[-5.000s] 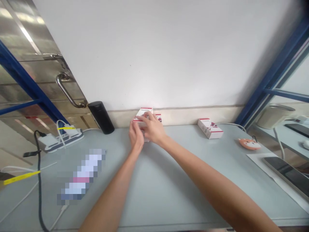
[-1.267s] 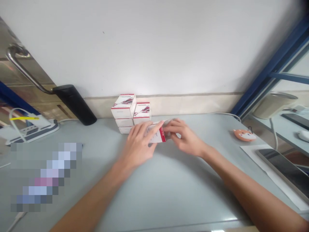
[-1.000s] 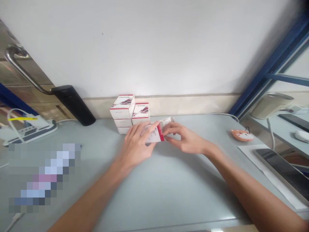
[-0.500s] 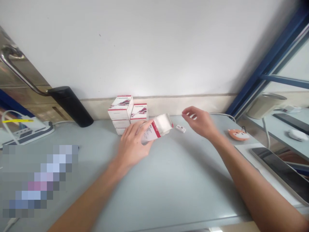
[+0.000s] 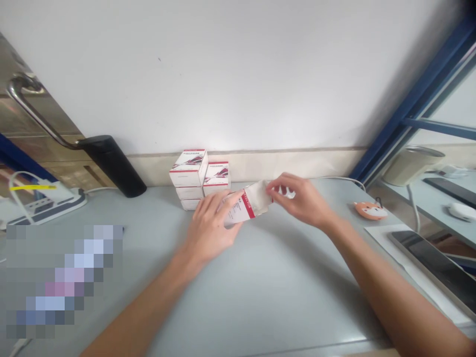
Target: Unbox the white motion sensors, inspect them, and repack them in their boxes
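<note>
My left hand (image 5: 213, 225) is wrapped round a white box (image 5: 240, 209) with a red band, tilted with its flap end to the right. At that end, the fingers of my right hand (image 5: 293, 196) are pinched on the edge of the box's flap (image 5: 259, 194). Just behind my left hand stand more boxes of the same kind: a stack (image 5: 188, 171) and a shorter pile (image 5: 216, 174) against its right side. The small white piece is not visible behind the box and my right hand.
A black cylinder (image 5: 113, 166) leans at the back left, near a power strip (image 5: 70, 206) with cables. To the right lie an orange animal-faced pouch (image 5: 371, 210) and a dark tablet-like device (image 5: 427, 258). A wall (image 5: 241, 74) rises behind the grey table (image 5: 230, 302).
My right hand has moved left from above the small white piece to the box's flap, which now looks folded over the opening. My left hand still holds the box.
</note>
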The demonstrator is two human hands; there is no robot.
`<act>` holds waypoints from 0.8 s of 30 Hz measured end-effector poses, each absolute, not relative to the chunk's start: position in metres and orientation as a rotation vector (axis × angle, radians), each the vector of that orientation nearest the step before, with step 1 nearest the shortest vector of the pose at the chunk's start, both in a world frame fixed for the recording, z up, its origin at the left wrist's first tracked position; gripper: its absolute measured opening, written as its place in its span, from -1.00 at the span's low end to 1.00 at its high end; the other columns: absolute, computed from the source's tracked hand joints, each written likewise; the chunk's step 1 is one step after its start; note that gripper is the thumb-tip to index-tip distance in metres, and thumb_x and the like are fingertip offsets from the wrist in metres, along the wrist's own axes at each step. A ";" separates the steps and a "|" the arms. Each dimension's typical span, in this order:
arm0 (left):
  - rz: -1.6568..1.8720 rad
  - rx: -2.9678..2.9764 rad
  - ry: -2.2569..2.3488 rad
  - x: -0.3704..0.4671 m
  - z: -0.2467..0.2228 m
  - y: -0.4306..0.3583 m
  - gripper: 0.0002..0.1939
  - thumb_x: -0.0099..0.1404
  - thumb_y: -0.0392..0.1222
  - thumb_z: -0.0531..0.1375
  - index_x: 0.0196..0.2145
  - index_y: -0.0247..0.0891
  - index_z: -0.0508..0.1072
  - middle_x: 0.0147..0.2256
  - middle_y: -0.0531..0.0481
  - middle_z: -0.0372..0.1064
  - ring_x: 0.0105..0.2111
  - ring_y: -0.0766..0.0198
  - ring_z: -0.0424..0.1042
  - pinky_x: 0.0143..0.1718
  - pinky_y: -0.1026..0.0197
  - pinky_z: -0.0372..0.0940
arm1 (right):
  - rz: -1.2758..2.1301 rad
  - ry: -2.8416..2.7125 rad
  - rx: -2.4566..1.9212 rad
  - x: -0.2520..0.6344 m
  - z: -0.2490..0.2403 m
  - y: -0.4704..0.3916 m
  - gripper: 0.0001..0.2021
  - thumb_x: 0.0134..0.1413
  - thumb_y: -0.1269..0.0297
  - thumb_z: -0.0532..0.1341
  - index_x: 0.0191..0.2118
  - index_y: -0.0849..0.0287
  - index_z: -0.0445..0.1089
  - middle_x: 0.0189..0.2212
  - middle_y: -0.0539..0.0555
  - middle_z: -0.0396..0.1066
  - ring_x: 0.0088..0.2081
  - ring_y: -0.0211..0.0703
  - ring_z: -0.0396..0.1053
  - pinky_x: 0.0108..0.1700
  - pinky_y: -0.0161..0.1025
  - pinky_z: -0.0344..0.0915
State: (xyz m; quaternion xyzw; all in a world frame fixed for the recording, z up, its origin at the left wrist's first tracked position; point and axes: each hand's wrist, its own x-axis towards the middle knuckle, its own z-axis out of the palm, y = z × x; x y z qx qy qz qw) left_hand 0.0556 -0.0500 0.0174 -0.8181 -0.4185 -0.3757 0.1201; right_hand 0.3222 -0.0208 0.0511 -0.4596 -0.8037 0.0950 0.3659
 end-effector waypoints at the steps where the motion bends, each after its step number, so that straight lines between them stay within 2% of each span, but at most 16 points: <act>1: -1.098 -2.391 -1.217 0.056 0.017 -0.051 -0.43 0.39 -0.19 0.29 0.31 0.04 0.30 0.12 -0.09 0.49 0.12 -0.02 0.48 0.15 -0.07 0.36 | 0.299 -2.154 -1.130 0.314 0.053 -0.026 -0.87 0.36 0.25 0.23 -0.15 0.03 0.56 -0.24 0.04 0.51 -0.30 -0.16 0.41 -0.21 -0.20 0.31; 3: -1.099 -2.392 -1.194 0.056 0.017 -0.051 -0.46 0.40 -0.17 0.29 0.29 0.01 0.32 0.12 -0.09 0.50 0.12 -0.01 0.48 0.16 -0.05 0.36 | 0.305 -2.325 -1.074 0.302 0.050 -0.031 -0.84 0.38 0.32 0.21 -0.14 0.01 0.57 -0.24 0.02 0.53 -0.30 -0.16 0.40 -0.24 -0.21 0.27; 7: -1.121 -2.419 -1.159 0.054 0.014 -0.050 -0.44 0.38 -0.10 0.32 0.28 0.01 0.34 0.12 -0.07 0.52 0.10 0.00 0.51 0.14 -0.04 0.38 | 0.061 -2.471 -1.107 0.292 0.032 -0.026 -0.81 0.33 0.47 0.18 -0.21 0.09 0.53 -0.26 0.03 0.52 -0.37 -0.17 0.34 -0.30 -0.20 0.14; 12: -1.215 -2.427 -1.301 0.058 0.010 -0.047 -0.43 0.34 0.00 0.36 0.25 -0.03 0.36 0.12 -0.08 0.53 0.09 0.01 0.53 0.14 -0.02 0.42 | -0.066 -2.379 -1.126 0.301 0.032 -0.020 -0.77 0.29 0.55 0.09 -0.17 0.11 0.44 -0.22 0.06 0.47 -0.35 -0.16 0.33 -0.26 -0.20 0.16; 16: -1.220 -2.474 -1.445 0.072 0.013 -0.051 -0.45 0.35 -0.01 0.34 0.25 -0.02 0.36 0.14 -0.07 0.51 0.08 0.02 0.54 0.03 0.02 0.48 | 0.234 -2.137 -1.109 0.324 0.044 -0.014 -0.83 0.35 0.43 0.07 -0.19 0.11 0.38 -0.12 0.09 0.41 -0.29 -0.17 0.37 -0.24 -0.21 0.26; 18: -1.215 -2.523 -1.455 0.076 0.015 -0.055 -0.44 0.38 -0.03 0.31 0.28 -0.01 0.33 0.18 -0.06 0.48 0.11 0.04 0.52 0.05 0.02 0.47 | 0.434 -1.968 -1.047 0.337 0.047 -0.008 -0.88 0.37 0.30 0.11 -0.21 0.12 0.37 -0.15 0.09 0.40 -0.25 -0.16 0.38 -0.16 -0.18 0.35; 20: -1.188 -2.541 -1.464 0.078 0.016 -0.058 -0.48 0.41 -0.05 0.27 0.28 0.00 0.33 0.20 -0.06 0.45 0.14 0.06 0.50 0.08 0.02 0.46 | 0.646 -1.710 -0.998 0.348 0.048 -0.001 -0.80 0.37 0.11 0.14 -0.22 0.11 0.35 -0.23 0.05 0.40 -0.26 -0.15 0.39 -0.14 -0.14 0.43; 22: -1.141 -2.506 -1.496 0.077 0.016 -0.059 -0.51 0.42 -0.04 0.26 0.27 -0.01 0.36 0.21 -0.08 0.43 0.14 0.04 0.50 0.08 0.00 0.46 | 0.837 -1.341 -0.978 0.358 0.048 0.006 -0.72 0.29 -0.02 0.20 -0.23 0.10 0.35 -0.30 0.01 0.41 -0.31 -0.17 0.39 -0.22 -0.14 0.49; 24: -1.084 -2.456 -1.499 0.076 0.017 -0.057 -0.53 0.42 -0.03 0.25 0.25 -0.05 0.40 0.21 -0.11 0.43 0.13 0.00 0.50 0.09 -0.05 0.45 | 0.916 -1.010 -0.980 0.369 0.047 0.014 -0.74 0.19 0.01 0.27 -0.29 0.10 0.34 -0.34 -0.01 0.41 -0.36 -0.19 0.39 -0.32 -0.17 0.52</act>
